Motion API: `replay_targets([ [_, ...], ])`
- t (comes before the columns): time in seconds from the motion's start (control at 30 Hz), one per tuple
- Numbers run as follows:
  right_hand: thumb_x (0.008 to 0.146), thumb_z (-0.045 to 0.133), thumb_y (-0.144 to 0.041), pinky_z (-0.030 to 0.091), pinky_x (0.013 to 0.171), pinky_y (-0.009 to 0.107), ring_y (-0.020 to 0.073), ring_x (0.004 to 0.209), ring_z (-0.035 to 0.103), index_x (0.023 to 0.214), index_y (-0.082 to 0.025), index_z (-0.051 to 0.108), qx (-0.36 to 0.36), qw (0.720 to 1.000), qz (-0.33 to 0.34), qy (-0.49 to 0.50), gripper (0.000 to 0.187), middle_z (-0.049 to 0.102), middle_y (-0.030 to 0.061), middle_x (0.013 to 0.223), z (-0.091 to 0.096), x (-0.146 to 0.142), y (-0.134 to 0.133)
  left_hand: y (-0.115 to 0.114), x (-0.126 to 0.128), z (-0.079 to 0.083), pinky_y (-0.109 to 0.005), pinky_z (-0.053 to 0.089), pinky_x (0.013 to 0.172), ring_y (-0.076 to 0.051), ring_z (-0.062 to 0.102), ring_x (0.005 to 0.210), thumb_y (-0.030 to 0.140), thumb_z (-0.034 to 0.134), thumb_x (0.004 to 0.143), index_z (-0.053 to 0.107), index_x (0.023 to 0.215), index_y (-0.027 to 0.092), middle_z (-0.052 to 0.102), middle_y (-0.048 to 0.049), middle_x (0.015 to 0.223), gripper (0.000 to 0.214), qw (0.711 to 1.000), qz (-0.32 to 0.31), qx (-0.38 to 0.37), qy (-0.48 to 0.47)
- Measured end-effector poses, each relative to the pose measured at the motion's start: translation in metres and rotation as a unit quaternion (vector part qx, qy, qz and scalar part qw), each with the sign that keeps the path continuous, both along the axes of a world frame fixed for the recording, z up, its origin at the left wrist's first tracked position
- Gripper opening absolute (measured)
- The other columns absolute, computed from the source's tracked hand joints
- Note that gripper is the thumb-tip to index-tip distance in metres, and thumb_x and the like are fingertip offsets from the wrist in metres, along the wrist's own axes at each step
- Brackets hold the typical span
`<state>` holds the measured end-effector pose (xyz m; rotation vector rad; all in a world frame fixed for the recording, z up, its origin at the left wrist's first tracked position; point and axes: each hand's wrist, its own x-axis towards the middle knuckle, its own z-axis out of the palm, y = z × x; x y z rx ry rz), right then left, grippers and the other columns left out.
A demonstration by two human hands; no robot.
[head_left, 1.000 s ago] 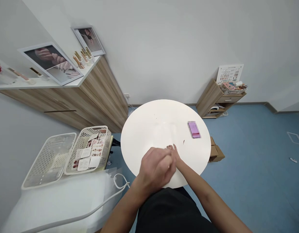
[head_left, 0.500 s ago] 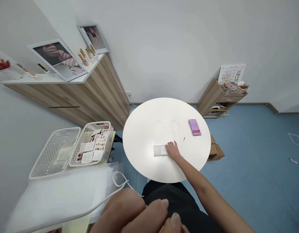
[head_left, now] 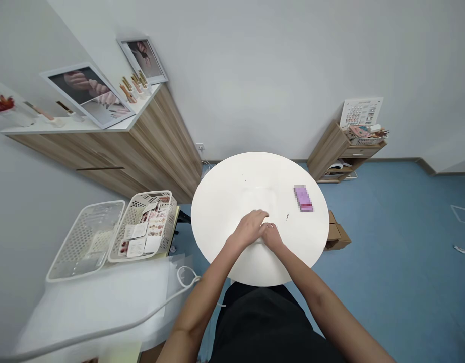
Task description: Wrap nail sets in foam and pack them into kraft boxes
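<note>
Over the middle of the round white table (head_left: 220,201), my two hands are close together. My left hand (head_left: 251,228) reaches in from the left, palm down, with its fingers stretched out and slightly bent above the right fingers. My right hand (head_left: 270,235) has its fingers curled at the right end of a thin, whitish, translucent packet (head_left: 259,241). Both hands hide most of this packet. It lies flat at table height, and only a small edge shows below the hands. On the right of the table lies a purple pixelated item (head_left: 303,198), touched by neither hand.
Two white perforated baskets (head_left: 115,237) stand at the left, one holding cards and packets. A white cable (head_left: 160,307) crosses the left surface. Wooden cabinets (head_left: 149,136) stand left, a small shelf (head_left: 345,154) back right, and a cardboard box (head_left: 336,234) right of the table.
My left hand has moved from close below the camera, forward onto the table beside the right hand, and now covers much of the packet. My right hand stays at the packet's right end.
</note>
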<state>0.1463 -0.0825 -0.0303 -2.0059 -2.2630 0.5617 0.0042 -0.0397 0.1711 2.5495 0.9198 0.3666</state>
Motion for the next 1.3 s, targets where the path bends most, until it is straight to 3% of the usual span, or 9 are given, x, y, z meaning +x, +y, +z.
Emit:
replay_targets([
  [0.1,0.089,0.040,-0.011,0.032,0.104,0.041,0.0269,0.116,0.052,0.125,-0.017,0.058,0.000,0.999,0.025,-0.028,0.041,0.062,0.0142,0.125,-0.001,0.002,-0.006,0.007,-0.008,-0.099,-0.045,0.043,0.105,-0.030,0.049,0.130,0.018,0.057,0.083,0.052,0.128,0.015,0.055,-0.0160,0.138,0.045,0.991,0.027,-0.064,0.116],
  [0.17,0.089,0.044,-0.016,0.031,0.106,0.042,0.0275,0.122,0.049,0.134,-0.015,0.052,-0.001,0.999,0.033,-0.030,0.046,0.055,0.0145,0.138,-0.003,0.004,-0.010,0.001,-0.017,-0.145,-0.054,0.031,0.113,-0.035,0.032,0.142,0.025,0.063,0.080,0.040,0.141,0.014,0.037,-0.0186,0.153,0.066,0.980,0.027,-0.084,0.177],
  [0.27,0.088,0.049,-0.029,0.023,0.113,0.047,0.0296,0.133,0.040,0.144,-0.013,0.041,-0.009,0.999,0.045,-0.015,0.059,0.042,0.0154,0.150,-0.007,0.008,-0.017,-0.012,-0.031,-0.191,-0.057,0.020,0.117,-0.033,0.017,0.148,0.031,0.062,0.081,0.024,0.151,0.016,0.023,-0.0164,0.159,0.080,0.972,0.018,-0.095,0.216],
  [0.4,0.082,0.057,-0.034,0.017,0.116,0.051,0.0308,0.140,0.032,0.150,-0.014,0.031,-0.035,0.998,0.057,0.000,0.075,0.031,0.0140,0.156,-0.009,0.013,-0.020,-0.021,-0.039,-0.222,-0.055,0.017,0.118,-0.029,0.017,0.148,0.029,0.055,0.085,0.014,0.154,0.021,0.021,-0.0118,0.160,0.081,0.976,0.034,-0.070,0.204],
  [0.53,0.081,0.057,-0.023,0.021,0.115,0.049,0.0298,0.138,0.036,0.149,-0.014,0.033,-0.041,0.998,0.051,-0.001,0.073,0.036,0.0148,0.154,-0.008,0.014,-0.018,-0.022,-0.040,-0.231,-0.051,0.018,0.119,-0.026,0.032,0.143,0.025,0.051,0.087,0.024,0.151,0.021,0.037,-0.0118,0.154,0.070,0.985,0.053,-0.035,0.163],
  [0.77,0.077,0.064,-0.029,0.027,0.112,0.049,0.0322,0.129,0.047,0.140,-0.013,0.046,-0.077,0.992,0.089,0.047,0.068,0.047,0.0193,0.145,-0.002,0.025,-0.015,-0.013,-0.052,-0.219,-0.047,0.024,0.117,-0.026,0.053,0.125,0.035,0.061,0.084,0.050,0.135,0.018,0.058,-0.0136,0.135,0.055,0.991,-0.001,-0.066,0.114],
  [0.93,0.075,0.065,-0.021,0.042,0.096,0.038,0.0284,0.112,0.058,0.123,-0.017,0.061,-0.088,0.989,0.062,0.103,0.049,0.062,0.0132,0.126,0.002,0.033,-0.016,-0.001,-0.054,-0.208,-0.039,0.044,0.098,-0.026,0.061,0.104,0.044,0.065,0.080,0.067,0.110,0.020,0.065,-0.0096,0.114,0.039,0.987,-0.012,-0.134,0.084],
  [1.17,0.087,0.057,-0.028,0.044,0.085,0.030,0.0207,0.098,0.060,0.106,-0.021,0.068,-0.084,0.976,-0.045,0.194,0.023,0.064,0.0069,0.108,0.011,0.041,0.003,0.021,-0.048,-0.196,-0.029,0.047,0.078,-0.021,0.063,0.089,0.054,0.055,0.082,0.073,0.093,0.022,0.071,-0.0031,0.099,0.038,0.948,0.083,-0.307,0.004],
  [1.3,0.089,0.055,-0.033,0.042,0.081,0.028,0.0202,0.095,0.060,0.098,-0.021,0.068,-0.098,0.973,-0.101,0.181,0.020,0.065,0.0060,0.101,0.011,0.035,0.024,0.029,-0.046,-0.195,-0.029,0.046,0.073,-0.021,0.063,0.080,0.057,0.045,0.086,0.073,0.083,0.020,0.071,-0.0019,0.080,0.047,0.932,0.159,-0.326,-0.025],
])
